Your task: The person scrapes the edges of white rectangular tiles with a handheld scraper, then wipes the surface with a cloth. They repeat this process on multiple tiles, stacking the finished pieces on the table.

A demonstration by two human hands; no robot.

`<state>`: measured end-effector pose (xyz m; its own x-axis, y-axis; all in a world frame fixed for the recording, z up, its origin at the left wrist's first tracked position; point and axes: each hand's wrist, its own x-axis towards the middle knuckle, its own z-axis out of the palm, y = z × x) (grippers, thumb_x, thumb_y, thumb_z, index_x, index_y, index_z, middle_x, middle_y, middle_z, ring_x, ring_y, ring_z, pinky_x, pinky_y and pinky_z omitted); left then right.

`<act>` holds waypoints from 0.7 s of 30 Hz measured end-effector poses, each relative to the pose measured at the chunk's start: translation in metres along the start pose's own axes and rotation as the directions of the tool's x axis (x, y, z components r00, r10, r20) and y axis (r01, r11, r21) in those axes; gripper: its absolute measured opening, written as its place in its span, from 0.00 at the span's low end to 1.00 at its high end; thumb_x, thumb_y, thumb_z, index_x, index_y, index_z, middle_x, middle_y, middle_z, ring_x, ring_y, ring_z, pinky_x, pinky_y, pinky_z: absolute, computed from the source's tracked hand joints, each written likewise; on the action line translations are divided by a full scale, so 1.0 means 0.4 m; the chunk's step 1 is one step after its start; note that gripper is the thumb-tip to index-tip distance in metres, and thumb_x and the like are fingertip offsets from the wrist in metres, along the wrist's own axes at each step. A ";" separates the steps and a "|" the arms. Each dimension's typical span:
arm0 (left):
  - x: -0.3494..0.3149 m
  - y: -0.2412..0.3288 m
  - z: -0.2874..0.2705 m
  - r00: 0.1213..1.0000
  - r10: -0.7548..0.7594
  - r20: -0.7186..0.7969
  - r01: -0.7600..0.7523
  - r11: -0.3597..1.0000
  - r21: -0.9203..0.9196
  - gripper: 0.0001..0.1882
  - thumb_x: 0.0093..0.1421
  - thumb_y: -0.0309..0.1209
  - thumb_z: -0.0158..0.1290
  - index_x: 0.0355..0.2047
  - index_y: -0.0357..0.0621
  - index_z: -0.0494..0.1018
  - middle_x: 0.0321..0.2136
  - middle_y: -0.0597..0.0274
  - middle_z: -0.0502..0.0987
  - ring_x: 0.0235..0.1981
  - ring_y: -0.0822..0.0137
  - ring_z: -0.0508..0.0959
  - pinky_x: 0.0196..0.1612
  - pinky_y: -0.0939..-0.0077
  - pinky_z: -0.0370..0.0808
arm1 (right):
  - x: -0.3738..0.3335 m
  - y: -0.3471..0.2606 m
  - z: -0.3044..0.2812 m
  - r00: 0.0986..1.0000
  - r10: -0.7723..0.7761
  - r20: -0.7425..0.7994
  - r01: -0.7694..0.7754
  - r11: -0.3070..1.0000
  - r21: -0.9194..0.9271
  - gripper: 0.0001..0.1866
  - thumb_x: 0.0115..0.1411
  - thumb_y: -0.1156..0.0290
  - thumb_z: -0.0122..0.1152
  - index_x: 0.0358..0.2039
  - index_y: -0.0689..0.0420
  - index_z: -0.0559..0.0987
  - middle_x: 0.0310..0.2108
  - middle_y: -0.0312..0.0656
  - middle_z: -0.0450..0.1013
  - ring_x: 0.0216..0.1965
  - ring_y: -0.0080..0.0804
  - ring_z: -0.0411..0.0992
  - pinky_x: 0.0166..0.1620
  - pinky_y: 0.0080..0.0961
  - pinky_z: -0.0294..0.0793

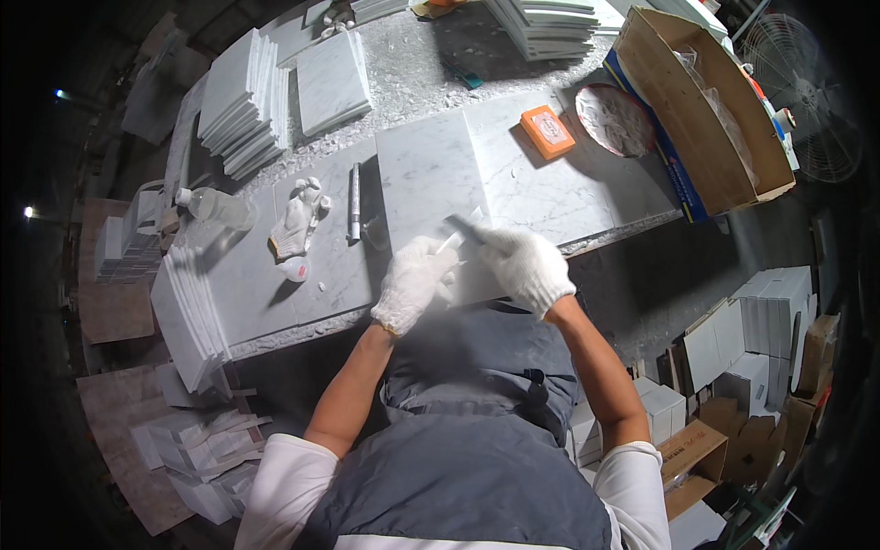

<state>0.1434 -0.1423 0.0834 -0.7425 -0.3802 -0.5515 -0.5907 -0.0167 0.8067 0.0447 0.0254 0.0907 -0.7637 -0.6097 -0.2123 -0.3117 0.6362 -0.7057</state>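
Note:
Both my hands wear white knit gloves and meet over the near edge of a white marble tile (431,174) on the workbench. My left hand (411,282) pinches a small white piece between its fingertips. My right hand (524,266) grips a thin dark tool whose tip points up-left toward the left hand. The two hands almost touch.
A silver tube (355,202), a crumpled glove (298,220) and a plastic bottle (215,206) lie left. An orange block (547,131), a round dish (612,119) and an open cardboard box (697,101) stand right. Tile stacks (246,101) at the back, boxes (733,357) on the floor right.

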 end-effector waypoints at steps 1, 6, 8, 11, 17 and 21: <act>-0.001 0.000 0.000 1.000 0.003 -0.002 -0.003 1.000 -0.002 0.23 0.63 0.36 0.59 0.49 0.28 0.73 0.29 0.56 0.80 0.17 0.71 0.78 0.24 0.76 0.74 | 0.004 0.005 -0.005 0.998 0.061 0.019 -0.061 0.998 -0.004 0.17 0.66 0.64 0.59 0.55 0.47 0.83 0.36 0.50 0.81 0.35 0.49 0.81 0.40 0.33 0.79; -0.001 -0.007 0.000 1.000 0.020 -0.003 -0.020 1.000 -0.009 0.21 0.63 0.36 0.58 0.48 0.29 0.74 0.29 0.56 0.80 0.19 0.72 0.79 0.26 0.75 0.75 | -0.014 0.027 0.023 0.998 -0.032 0.059 0.028 0.997 0.066 0.19 0.66 0.63 0.60 0.56 0.51 0.82 0.42 0.51 0.81 0.41 0.46 0.82 0.44 0.33 0.78; 0.003 -0.016 -0.001 1.000 0.025 -0.007 -0.025 1.000 0.004 0.18 0.65 0.37 0.55 0.45 0.32 0.76 0.30 0.58 0.81 0.22 0.71 0.81 0.28 0.73 0.76 | -0.012 0.041 0.028 0.996 0.004 -0.092 0.010 0.988 0.152 0.19 0.66 0.64 0.60 0.56 0.52 0.82 0.40 0.50 0.82 0.42 0.43 0.82 0.46 0.32 0.78; 0.003 -0.038 0.003 0.997 0.060 -0.051 -0.058 0.998 0.028 0.16 0.65 0.37 0.56 0.45 0.37 0.77 0.30 0.57 0.81 0.21 0.66 0.81 0.29 0.71 0.77 | -0.020 0.050 0.026 0.997 -0.026 -0.076 0.035 0.992 0.124 0.20 0.66 0.68 0.59 0.58 0.53 0.81 0.37 0.42 0.83 0.35 0.34 0.80 0.41 0.29 0.78; -0.014 -0.093 0.025 0.539 0.842 -0.019 -0.346 0.241 0.907 0.13 0.60 0.35 0.62 0.46 0.52 0.83 0.29 0.63 0.79 0.25 0.59 0.78 0.26 0.66 0.74 | -0.038 0.069 -0.011 0.981 0.100 -0.168 -0.014 0.894 0.449 0.21 0.66 0.72 0.61 0.60 0.55 0.80 0.34 0.36 0.82 0.29 0.19 0.75 0.35 0.18 0.75; -0.018 -0.104 0.023 0.499 0.862 0.084 -0.294 0.077 0.953 0.14 0.59 0.36 0.61 0.46 0.56 0.82 0.27 0.66 0.76 0.24 0.60 0.76 0.25 0.65 0.73 | -0.051 0.066 0.019 0.999 -0.050 0.008 0.049 0.993 0.109 0.22 0.64 0.74 0.60 0.58 0.47 0.81 0.46 0.47 0.82 0.47 0.40 0.82 0.46 0.29 0.80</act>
<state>0.1704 -0.1304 0.0521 -0.9067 -0.1262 0.4024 -0.1281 0.9915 0.0222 0.0566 0.0509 0.0713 -0.7427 -0.6445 -0.1820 -0.2854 0.5505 -0.7845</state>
